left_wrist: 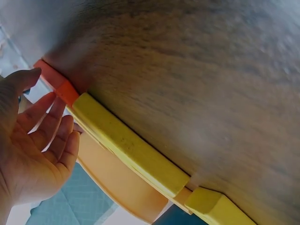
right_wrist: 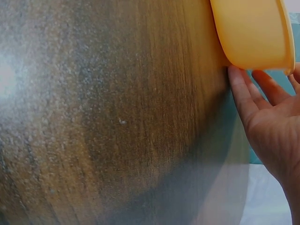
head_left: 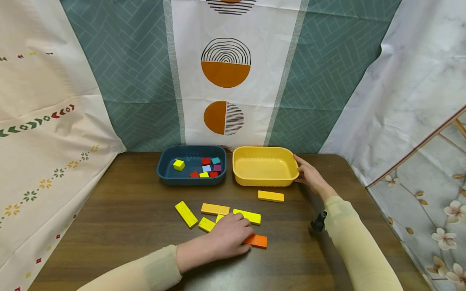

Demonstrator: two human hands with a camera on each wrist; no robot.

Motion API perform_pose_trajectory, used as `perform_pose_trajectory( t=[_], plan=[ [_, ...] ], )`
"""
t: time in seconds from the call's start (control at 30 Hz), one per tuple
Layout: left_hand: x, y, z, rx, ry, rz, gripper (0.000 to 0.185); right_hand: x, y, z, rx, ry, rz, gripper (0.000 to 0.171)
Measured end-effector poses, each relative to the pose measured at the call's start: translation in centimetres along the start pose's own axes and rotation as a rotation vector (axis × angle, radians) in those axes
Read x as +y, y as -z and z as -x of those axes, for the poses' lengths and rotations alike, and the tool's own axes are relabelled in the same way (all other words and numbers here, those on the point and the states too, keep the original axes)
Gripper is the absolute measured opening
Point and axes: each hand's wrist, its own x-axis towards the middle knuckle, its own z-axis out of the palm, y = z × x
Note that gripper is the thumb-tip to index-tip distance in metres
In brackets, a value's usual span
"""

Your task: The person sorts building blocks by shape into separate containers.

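Observation:
On the table, my left hand (head_left: 227, 237) is at an orange block (head_left: 257, 241), its thumb and fingertips on either side of one end. The left wrist view shows the thumb against that orange block (left_wrist: 56, 84), fingers slightly bent. Around this hand lie a yellow block (head_left: 247, 216), a shorter yellow block (head_left: 206, 224) and a light orange block (head_left: 215, 209); another yellow piece is partly hidden by it. My right hand (head_left: 312, 177) touches the right end of a yellow tray (head_left: 265, 182). In the right wrist view its fingers extend to the tray wall (right_wrist: 255, 37).
Left of the yellow tray stands a dark blue tray (head_left: 193, 182) with several small coloured cubes. A yellow-orange block (head_left: 271, 196) lies before the yellow tray, and a long yellow block (head_left: 186, 214) further left. Patterned cloth (head_left: 225, 117) hangs behind the table.

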Motion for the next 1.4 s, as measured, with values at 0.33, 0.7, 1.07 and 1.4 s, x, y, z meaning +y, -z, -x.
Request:
perform_pose_trajectory(
  t=[0.33, 0.7, 1.07, 1.4],
  plan=[
    [0.0, 0.0, -0.3, -0.019, 0.006, -0.014, 0.024, 0.1, 0.1, -0.1, -0.004, -0.003, 0.0, 0.069],
    [-0.2, -0.3, -0.6, -0.007, -0.003, -0.025, 0.021, -0.1, 0.0, 0.0, -0.013, 0.006, -0.007, 0.069],
    [-1.0, 1.4, -0.9, 0.156, -0.01, 0.05, 0.029, 0.1, 0.0, -0.1, -0.004, 0.01, -0.006, 0.07],
    [-3.7, 5.0, -1.6, 0.221, 0.104, 0.171, 0.033, -0.1, -0.2, 0.0, -0.003, 0.007, -0.007, 0.069]
  ],
)
